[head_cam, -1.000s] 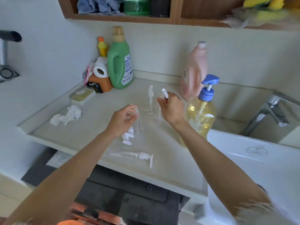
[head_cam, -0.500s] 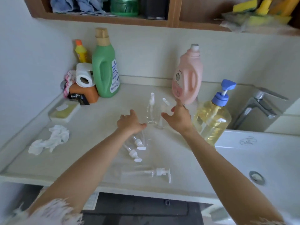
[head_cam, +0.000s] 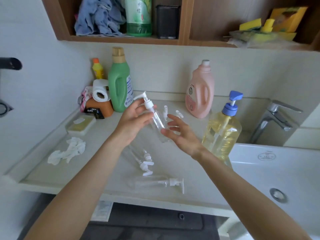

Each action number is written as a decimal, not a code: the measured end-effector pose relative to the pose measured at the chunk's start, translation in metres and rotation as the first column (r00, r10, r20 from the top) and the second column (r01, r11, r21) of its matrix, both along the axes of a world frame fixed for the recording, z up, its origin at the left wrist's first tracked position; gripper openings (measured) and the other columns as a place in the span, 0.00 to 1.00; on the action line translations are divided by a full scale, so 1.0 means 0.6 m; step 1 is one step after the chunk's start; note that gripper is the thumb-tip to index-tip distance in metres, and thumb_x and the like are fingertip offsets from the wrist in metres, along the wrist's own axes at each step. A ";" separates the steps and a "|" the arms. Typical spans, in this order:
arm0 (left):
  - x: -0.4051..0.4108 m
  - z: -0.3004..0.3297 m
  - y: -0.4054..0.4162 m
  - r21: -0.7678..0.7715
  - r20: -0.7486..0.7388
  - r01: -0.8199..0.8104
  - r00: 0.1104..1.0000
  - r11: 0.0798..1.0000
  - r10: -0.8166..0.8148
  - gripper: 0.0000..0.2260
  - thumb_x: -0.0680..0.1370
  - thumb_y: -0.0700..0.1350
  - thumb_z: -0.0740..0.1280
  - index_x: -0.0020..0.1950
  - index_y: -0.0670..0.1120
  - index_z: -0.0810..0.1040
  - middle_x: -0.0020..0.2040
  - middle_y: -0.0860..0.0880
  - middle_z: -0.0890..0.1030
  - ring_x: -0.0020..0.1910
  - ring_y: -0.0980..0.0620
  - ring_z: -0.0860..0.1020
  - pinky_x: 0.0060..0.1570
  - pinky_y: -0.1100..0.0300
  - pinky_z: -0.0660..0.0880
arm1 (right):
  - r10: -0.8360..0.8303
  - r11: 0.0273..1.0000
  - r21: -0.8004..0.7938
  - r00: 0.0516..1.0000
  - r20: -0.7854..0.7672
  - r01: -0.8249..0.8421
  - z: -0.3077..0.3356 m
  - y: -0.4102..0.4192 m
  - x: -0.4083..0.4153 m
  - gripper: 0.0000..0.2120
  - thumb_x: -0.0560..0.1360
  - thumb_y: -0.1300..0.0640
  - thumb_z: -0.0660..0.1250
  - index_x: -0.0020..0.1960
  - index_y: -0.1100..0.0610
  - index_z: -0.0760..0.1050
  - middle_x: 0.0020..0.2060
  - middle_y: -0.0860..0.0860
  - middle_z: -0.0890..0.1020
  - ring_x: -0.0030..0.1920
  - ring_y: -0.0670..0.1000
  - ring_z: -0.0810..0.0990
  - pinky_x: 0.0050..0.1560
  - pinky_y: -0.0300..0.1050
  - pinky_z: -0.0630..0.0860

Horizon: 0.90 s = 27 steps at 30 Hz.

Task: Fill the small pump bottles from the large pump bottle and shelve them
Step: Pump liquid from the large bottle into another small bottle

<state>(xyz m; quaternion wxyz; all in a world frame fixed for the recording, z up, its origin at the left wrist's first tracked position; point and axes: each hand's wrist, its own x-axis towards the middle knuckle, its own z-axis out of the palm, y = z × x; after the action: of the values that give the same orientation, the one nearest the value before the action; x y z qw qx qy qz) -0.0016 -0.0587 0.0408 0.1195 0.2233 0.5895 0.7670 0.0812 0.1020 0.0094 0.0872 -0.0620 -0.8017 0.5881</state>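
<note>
From the head camera, the left hand (head_cam: 134, 121) reaches into the middle of the frame and holds a small clear bottle (head_cam: 156, 119) with a white pump top, thumb and fingers wrapped round its upper part just under the pump. The bottle is lifted off the counter (head_cam: 52, 172) and tilts, pump toward the upper left, base toward the lower right. The right hand (head_cam: 181, 134) is just right of it, fingers spread and relaxed, fingertips near or touching the bottle's lower end; whether they really touch cannot be told.

Right of the hands, the large bottle (head_cam: 222, 130) of yellow liquid with a blue pump stands upright at the counter's right edge, beside the white sink (head_cam: 277, 170). Behind the hands two more small bottles (head_cam: 165, 112) stand upright, mostly hidden. Below the hands, two small clear bottles (head_cam: 142, 157) lie close together on the counter, and another (head_cam: 155, 183) lies on its side near the front edge, pump pointing right.

At the back stand a pink jug (head_cam: 200, 91) and a green jug (head_cam: 119, 82), with a paper roll (head_cam: 100, 91) to the green one's left. A crumpled tissue (head_cam: 69, 150) lies at centre left. Across the top of the frame runs a wooden shelf (head_cam: 124, 39) holding a blue cloth (head_cam: 98, 16) and a green bottle (head_cam: 138, 14). A tap (head_cam: 275, 116) stands at the right.
</note>
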 end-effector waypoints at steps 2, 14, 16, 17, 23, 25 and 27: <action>0.028 0.016 -0.003 0.117 0.023 0.092 0.995 0.989 -0.095 0.17 0.76 0.29 0.62 0.58 0.46 0.73 0.50 0.49 0.82 0.49 0.54 0.81 0.51 0.60 0.78 | 0.240 0.924 -0.338 0.958 0.155 -0.177 0.006 0.002 0.010 0.28 0.73 0.37 0.65 0.71 0.42 0.65 0.62 0.52 0.75 0.56 0.53 0.81 0.53 0.48 0.79; 0.123 -0.006 0.076 0.241 0.160 -0.045 0.987 0.969 0.006 0.06 0.81 0.38 0.58 0.52 0.47 0.73 0.51 0.51 0.83 0.53 0.53 0.81 0.53 0.59 0.78 | 0.321 0.627 -0.761 0.946 0.053 -0.170 0.001 0.071 0.096 0.12 0.78 0.50 0.61 0.50 0.59 0.74 0.31 0.54 0.74 0.26 0.44 0.71 0.27 0.32 0.70; 0.140 -0.013 0.095 0.210 0.156 -0.078 0.987 0.975 0.045 0.08 0.81 0.37 0.57 0.53 0.47 0.74 0.54 0.50 0.81 0.55 0.52 0.80 0.56 0.57 0.76 | 0.201 0.721 -0.673 0.979 -0.023 -0.164 -0.019 0.083 0.111 0.07 0.76 0.63 0.66 0.53 0.57 0.74 0.33 0.51 0.74 0.31 0.44 0.71 0.32 0.33 0.70; 0.148 -0.015 0.104 0.207 0.157 -0.081 0.986 0.975 0.049 0.08 0.82 0.38 0.57 0.52 0.47 0.74 0.55 0.50 0.80 0.55 0.51 0.79 0.59 0.56 0.75 | 0.159 0.755 -0.637 0.986 -0.050 -0.154 -0.027 0.088 0.119 0.11 0.75 0.67 0.67 0.55 0.57 0.74 0.33 0.49 0.74 0.33 0.44 0.72 0.34 0.34 0.71; 0.180 -0.020 0.126 0.201 0.166 -0.048 0.986 0.978 0.014 0.09 0.82 0.38 0.56 0.49 0.47 0.74 0.47 0.54 0.84 0.47 0.56 0.82 0.51 0.60 0.78 | 0.329 0.612 -0.772 0.943 0.051 -0.172 -0.015 0.121 0.163 0.21 0.76 0.42 0.61 0.58 0.57 0.73 0.31 0.55 0.80 0.27 0.48 0.78 0.29 0.37 0.77; 0.189 -0.026 0.130 0.168 0.163 -0.067 0.986 0.983 0.039 0.08 0.82 0.38 0.56 0.50 0.47 0.73 0.46 0.55 0.84 0.47 0.56 0.82 0.49 0.61 0.78 | 0.268 0.665 -0.728 0.963 0.029 -0.163 -0.022 0.129 0.168 0.23 0.73 0.46 0.62 0.61 0.61 0.74 0.29 0.55 0.80 0.26 0.46 0.77 0.29 0.35 0.76; 0.200 -0.031 0.138 0.151 0.168 -0.102 0.983 0.983 0.076 0.08 0.82 0.38 0.57 0.51 0.47 0.73 0.46 0.55 0.84 0.48 0.55 0.83 0.50 0.61 0.78 | 0.169 0.770 -0.618 0.985 -0.044 -0.160 -0.033 0.135 0.176 0.26 0.71 0.53 0.67 0.65 0.63 0.74 0.31 0.53 0.81 0.29 0.46 0.79 0.34 0.35 0.77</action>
<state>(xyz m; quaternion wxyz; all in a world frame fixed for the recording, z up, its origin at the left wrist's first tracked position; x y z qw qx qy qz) 0.1181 0.0243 0.0220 0.1140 0.1427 0.5245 0.8316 0.1868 0.1832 -0.0107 0.0046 -0.0211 -0.5676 0.8230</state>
